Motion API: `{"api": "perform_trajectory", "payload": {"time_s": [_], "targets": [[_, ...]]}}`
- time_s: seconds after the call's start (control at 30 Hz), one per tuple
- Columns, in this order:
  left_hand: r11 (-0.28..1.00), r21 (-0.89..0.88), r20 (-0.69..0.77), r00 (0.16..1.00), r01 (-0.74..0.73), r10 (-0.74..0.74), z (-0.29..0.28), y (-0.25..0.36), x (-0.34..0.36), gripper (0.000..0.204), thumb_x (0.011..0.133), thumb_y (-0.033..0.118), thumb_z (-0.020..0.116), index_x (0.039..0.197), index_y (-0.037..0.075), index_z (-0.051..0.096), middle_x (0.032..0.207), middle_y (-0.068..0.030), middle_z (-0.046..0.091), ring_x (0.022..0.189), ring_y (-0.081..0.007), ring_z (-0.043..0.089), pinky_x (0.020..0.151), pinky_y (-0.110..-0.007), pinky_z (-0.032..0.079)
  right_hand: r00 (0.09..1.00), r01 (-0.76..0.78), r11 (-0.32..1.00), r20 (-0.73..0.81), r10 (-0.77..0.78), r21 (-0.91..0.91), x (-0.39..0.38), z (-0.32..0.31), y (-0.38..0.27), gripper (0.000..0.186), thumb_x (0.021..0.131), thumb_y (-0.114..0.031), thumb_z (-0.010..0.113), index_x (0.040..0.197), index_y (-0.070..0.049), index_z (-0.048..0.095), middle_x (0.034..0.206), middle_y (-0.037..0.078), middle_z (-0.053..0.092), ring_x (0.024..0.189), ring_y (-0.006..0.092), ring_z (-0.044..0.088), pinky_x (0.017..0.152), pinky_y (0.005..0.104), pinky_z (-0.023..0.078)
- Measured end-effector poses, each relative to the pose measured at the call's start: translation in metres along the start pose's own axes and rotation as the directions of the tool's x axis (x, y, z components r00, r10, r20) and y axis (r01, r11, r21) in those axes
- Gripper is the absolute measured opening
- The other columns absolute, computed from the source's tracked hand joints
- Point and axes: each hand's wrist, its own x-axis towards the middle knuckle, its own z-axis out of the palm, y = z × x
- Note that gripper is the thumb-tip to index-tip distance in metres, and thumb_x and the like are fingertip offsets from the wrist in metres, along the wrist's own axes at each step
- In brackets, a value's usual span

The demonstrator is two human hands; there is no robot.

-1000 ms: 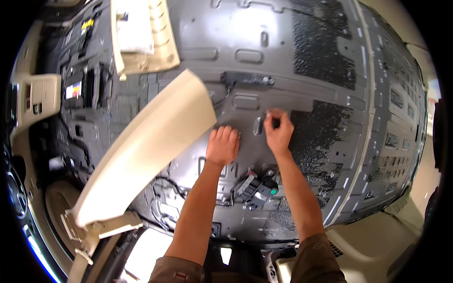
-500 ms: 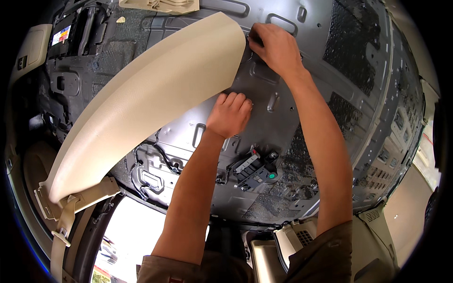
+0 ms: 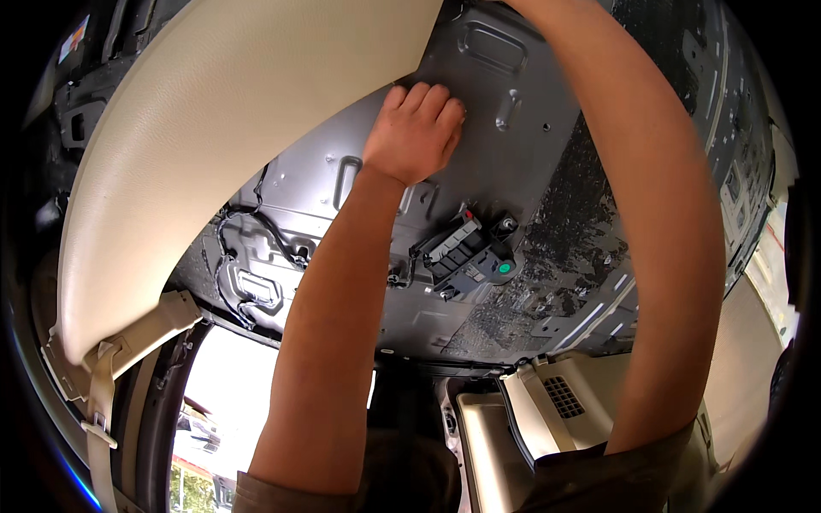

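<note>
My left hand is closed in a fist, knuckles up, over the bare grey metal floor of a vehicle. It lies just below the near edge of a long, curved beige trim panel; its fingertips are turned under, so anything in them is hidden. My right forearm arches up along the right side and leaves the picture at the top, with the hand beyond the edge. At the panel's lower left end is a smaller beige trim piece, where a beige seat belt hangs.
A black electronic module with a green dot is on the floor below my left hand. Black wiring runs to its left. Dark patchy matting covers the right side. A bright door opening shows at lower left, beige trim with a vent grille at lower right.
The whole scene has shifted upward, and the beige panel looks larger and nearer. My right hand has passed out of the top of the picture. My left hand keeps its place on the floor.
</note>
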Motion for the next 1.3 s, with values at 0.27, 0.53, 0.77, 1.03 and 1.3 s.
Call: {"api": "perform_trajectory", "payload": {"time_s": [0.27,0.53,0.77,1.03,1.3], "targets": [[1.000,0.008,-0.011,1.000,0.017,-0.016,-0.002,0.000,-0.003,0.017,0.088,0.020,0.071,0.100,0.012,0.064,0.099,-0.0051,0.059,0.095,-0.0253,0.058,0.082,-0.040,0.042,0.997,-0.071,0.995,0.030,0.069,0.075,-0.017,-0.021,-0.008,0.021,0.091,-0.017,0.062,0.102,-0.008,0.078,0.105,0.017,0.076,0.101,0.0361,0.073,0.086,0.0472,0.059],[1.000,0.001,-0.018,1.000,0.014,-0.014,-0.001,0.002,-0.001,0.016,0.088,0.019,0.071,0.100,0.011,0.064,0.099,-0.0057,0.058,0.093,-0.0261,0.057,0.081,-0.041,0.042,0.999,-0.024,0.999,0.041,0.023,0.036,-0.004,-0.018,-0.005,0.022,0.093,-0.013,0.059,0.103,-0.010,0.079,0.108,0.018,0.076,0.102,0.0354,0.073,0.087,0.0463,0.059],[1.000,-0.002,-0.003,1.000,0.023,-0.023,-0.003,0.002,0.000,0.015,0.088,0.018,0.071,0.100,0.011,0.064,0.098,-0.0055,0.058,0.091,-0.0262,0.057,0.080,-0.041,0.042,0.992,-0.058,0.996,0.108,0.064,-0.062,0.013,-0.010,-0.009,0.026,0.097,-0.020,0.056,0.108,-0.013,0.079,0.115,0.017,0.075,0.108,0.0326,0.073,0.090,0.0447,0.059],[0.999,-0.005,0.006,0.999,0.032,-0.032,-0.005,0.001,-0.002,0.015,0.088,0.019,0.071,0.099,0.012,0.063,0.098,-0.0049,0.058,0.092,-0.0259,0.057,0.080,-0.041,0.042,0.985,-0.021,0.999,0.172,0.012,0.048,0.011,-0.026,-0.011,0.028,0.096,-0.022,0.057,0.110,-0.012,0.078,0.117,0.018,0.074,0.108,0.0347,0.072,0.091,0.0458,0.059],[1.000,-0.008,0.003,1.000,0.029,-0.029,-0.006,0.002,0.000,0.016,0.087,0.020,0.071,0.099,0.012,0.063,0.098,-0.0050,0.058,0.092,-0.0254,0.058,0.080,-0.040,0.042,0.974,0.018,1.000,0.227,-0.023,0.023,0.016,-0.029,0.000,0.020,0.083,-0.017,0.072,0.099,-0.008,0.080,0.106,0.020,0.076,0.102,0.0350,0.073,0.087,0.0435,0.060]]}}
